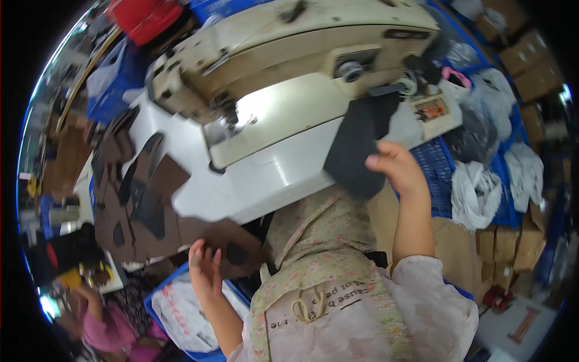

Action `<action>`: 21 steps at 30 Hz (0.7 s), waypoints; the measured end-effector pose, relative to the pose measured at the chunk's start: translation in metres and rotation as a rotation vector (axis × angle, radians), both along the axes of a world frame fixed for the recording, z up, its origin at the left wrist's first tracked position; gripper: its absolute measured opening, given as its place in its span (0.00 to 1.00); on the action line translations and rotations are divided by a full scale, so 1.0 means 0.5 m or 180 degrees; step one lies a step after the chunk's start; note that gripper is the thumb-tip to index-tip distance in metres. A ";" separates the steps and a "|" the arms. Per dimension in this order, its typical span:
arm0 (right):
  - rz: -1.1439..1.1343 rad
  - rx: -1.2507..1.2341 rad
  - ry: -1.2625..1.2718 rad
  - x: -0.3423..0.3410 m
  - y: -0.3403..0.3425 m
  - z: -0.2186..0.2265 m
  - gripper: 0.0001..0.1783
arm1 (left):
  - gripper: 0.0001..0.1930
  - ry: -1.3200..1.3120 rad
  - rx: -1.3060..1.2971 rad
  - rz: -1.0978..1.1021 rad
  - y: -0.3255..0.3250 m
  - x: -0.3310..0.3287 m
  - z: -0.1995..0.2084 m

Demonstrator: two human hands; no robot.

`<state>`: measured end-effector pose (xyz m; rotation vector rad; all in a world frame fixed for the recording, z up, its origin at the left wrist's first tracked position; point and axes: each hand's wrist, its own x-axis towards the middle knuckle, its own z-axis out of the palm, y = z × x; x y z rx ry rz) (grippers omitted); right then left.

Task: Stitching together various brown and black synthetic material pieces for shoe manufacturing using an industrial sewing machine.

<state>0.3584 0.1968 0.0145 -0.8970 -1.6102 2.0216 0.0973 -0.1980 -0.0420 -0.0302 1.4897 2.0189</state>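
Observation:
A cream sewing machine (283, 78) stands on a white table, its needle area at its left end. My right hand (399, 172) is right of my lap, its thumb and fingers closed at the edge of a black flat piece of material (360, 151). That piece hangs over the table's front edge, its upper end by the machine's base. My left hand (206, 269) is low on the left, fingers apart and holding nothing that I can see. It is by the edge of brown flat pieces (205, 232), on which smaller black cut pieces (148, 211) lie.
A small tray (431, 113) with orange items sits at the table's right end. Blue crates (427, 175) with white cloth (476, 196) stand to the right, a blue bin (226, 350) below left. A person in pink (111, 329) sits at the far lower left. Cardboard boxes (512, 244) are at the right.

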 end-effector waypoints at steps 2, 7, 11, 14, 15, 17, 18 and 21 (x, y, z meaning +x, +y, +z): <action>0.1506 0.0987 -0.0315 -0.074 -0.058 0.004 0.20 | 0.20 -0.0016 0.0055 0.0012 0.001 0.003 -0.007; 0.2494 0.2127 0.0312 -0.269 -0.266 -0.031 0.20 | 0.26 0.0243 0.0271 -0.0147 0.041 0.036 0.027; 0.2641 0.2301 0.0365 -0.327 -0.341 -0.041 0.18 | 0.22 0.0222 0.0140 -0.0145 0.034 0.048 0.041; 0.2671 0.1901 0.0506 -0.345 -0.318 -0.047 0.16 | 0.17 0.0084 0.0114 0.0057 0.034 0.046 0.064; 0.1925 0.2419 0.0645 -0.348 -0.296 -0.049 0.17 | 0.17 0.0005 0.0311 0.0072 0.023 0.043 0.072; 0.0650 0.3321 0.0540 -0.348 -0.231 -0.069 0.21 | 0.18 0.0025 0.0525 -0.0055 -0.004 0.033 0.075; 0.0126 0.3712 0.0307 -0.348 -0.204 -0.091 0.25 | 0.18 0.0021 0.0522 -0.0022 -0.017 0.026 0.080; -0.0214 0.4046 -0.0635 -0.343 -0.199 -0.131 0.29 | 0.21 -0.0054 0.0852 -0.0081 -0.054 0.012 0.103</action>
